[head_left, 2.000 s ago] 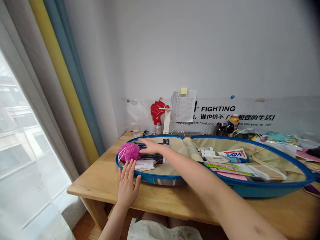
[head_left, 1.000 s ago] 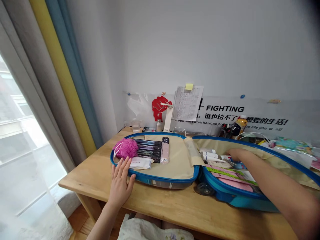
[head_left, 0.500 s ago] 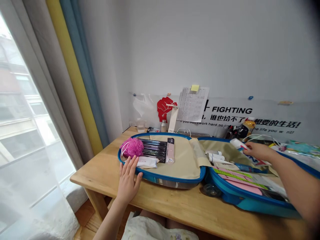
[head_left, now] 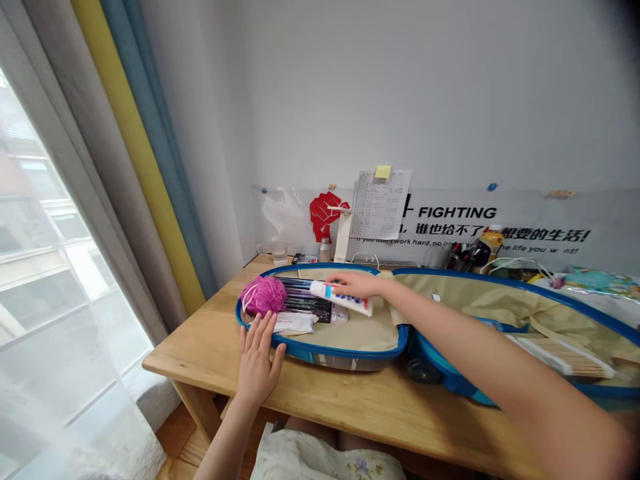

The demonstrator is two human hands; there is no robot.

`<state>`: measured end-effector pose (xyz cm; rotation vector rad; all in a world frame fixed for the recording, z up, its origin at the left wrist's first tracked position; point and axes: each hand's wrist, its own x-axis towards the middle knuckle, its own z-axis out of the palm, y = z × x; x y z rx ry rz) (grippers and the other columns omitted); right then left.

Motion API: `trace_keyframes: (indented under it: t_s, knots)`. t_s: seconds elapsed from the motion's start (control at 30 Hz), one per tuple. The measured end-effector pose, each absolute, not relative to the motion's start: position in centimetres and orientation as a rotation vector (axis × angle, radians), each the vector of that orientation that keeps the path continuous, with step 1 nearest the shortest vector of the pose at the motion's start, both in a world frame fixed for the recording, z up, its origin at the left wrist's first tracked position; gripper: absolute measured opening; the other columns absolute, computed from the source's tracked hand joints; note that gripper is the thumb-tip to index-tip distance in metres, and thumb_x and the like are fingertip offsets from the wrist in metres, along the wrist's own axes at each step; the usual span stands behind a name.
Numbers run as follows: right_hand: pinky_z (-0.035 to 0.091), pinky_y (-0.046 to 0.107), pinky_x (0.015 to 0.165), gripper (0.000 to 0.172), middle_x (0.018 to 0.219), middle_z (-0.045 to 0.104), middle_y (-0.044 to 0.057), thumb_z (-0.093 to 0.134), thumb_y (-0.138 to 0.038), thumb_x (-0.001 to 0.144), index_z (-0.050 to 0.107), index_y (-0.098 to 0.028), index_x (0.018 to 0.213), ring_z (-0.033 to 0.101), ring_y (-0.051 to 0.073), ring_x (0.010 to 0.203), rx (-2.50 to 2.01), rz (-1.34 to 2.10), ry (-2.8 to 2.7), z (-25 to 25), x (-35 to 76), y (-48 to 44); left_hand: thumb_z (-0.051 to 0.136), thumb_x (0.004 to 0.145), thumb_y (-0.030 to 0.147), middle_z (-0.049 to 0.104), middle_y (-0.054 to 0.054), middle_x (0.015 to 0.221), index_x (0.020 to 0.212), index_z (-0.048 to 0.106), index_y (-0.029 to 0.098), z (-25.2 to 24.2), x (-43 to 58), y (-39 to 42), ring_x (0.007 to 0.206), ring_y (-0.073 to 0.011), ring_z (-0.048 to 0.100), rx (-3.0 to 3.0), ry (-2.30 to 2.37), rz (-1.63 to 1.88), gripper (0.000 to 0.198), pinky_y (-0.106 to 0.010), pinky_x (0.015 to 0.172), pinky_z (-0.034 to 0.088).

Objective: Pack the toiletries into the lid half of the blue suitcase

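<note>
My right hand (head_left: 357,285) grips a white, red and blue toothpaste tube (head_left: 345,298) above the left half of the open blue suitcase (head_left: 330,360). Beneath the tube lies a pack of dark toothbrushes (head_left: 305,297), partly covered by it. Fingers stretched out, my left hand (head_left: 259,360) rests on the suitcase's front left rim. Just beyond its fingertips sit a pink bath puff (head_left: 264,295) and a white packet (head_left: 295,323). A bundle of cotton swabs (head_left: 575,357) lies in the right half, much of which my right forearm hides.
The suitcase lies on a wooden table (head_left: 200,343) against the wall. Behind it stand a clear cup (head_left: 280,252), a small bottle (head_left: 325,250), a white lamp (head_left: 343,237) and an orange-labelled bottle (head_left: 490,247). Curtains (head_left: 150,153) hang at the left.
My right hand has carried the toothpaste tube leftward from the right half of the suitcase to over the left half. My left hand stays on the rim.
</note>
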<state>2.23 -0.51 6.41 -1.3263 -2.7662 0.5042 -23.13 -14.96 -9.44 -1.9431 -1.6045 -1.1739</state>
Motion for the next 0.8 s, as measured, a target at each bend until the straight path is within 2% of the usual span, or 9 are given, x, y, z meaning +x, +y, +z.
trace_keyframes:
  t_s: [0.2,0.47,0.67,0.8]
  knots:
    - [0.047,0.024,0.071,0.042,0.109,0.069,0.007,0.058,-0.038,0.086,0.058,-0.021,0.125,0.064,0.019,0.089,-1.268,0.409,-2.897,3.0,-5.9,-0.7,0.04,0.095,0.032,0.047,-0.01,0.146,0.149,0.03,0.022,-9.5,-23.1,-14.9,0.142,-0.0253,0.031,-1.95,-1.587,-1.171,0.055,-0.049,0.117,0.016]
    - [0.047,0.021,0.075,0.037,0.113,0.068,0.003,0.06,-0.033,0.085,0.063,-0.026,0.121,0.065,0.015,0.093,-1.192,0.282,-3.002,1.6,-7.2,-1.1,0.04,0.096,0.03,0.047,-0.01,0.146,0.148,0.03,0.022,-9.6,-23.0,-14.9,0.142,-0.0241,0.031,-1.945,-1.579,-1.175,0.054,-0.048,0.118,0.014]
    - [0.046,0.037,0.089,0.036,0.121,0.061,0.011,0.055,-0.034,0.087,0.067,-0.028,0.121,0.057,0.028,0.113,-1.245,0.032,-2.997,0.7,-7.9,-1.9,0.04,0.096,0.031,0.047,-0.01,0.146,0.148,0.031,0.022,-9.5,-23.0,-14.9,0.142,-0.0241,0.03,-1.95,-1.582,-1.166,0.054,-0.047,0.118,0.013]
    - [0.043,0.042,0.093,0.034,0.122,0.06,0.013,0.049,-0.032,0.09,0.069,-0.027,0.117,0.055,0.031,0.116,-1.232,-0.043,-2.981,0.5,-8.2,-2.8,0.04,0.095,0.033,0.048,-0.011,0.145,0.149,0.031,0.022,-9.5,-23.0,-14.8,0.141,-0.0254,0.033,-1.941,-1.592,-1.162,0.055,-0.048,0.118,0.012]
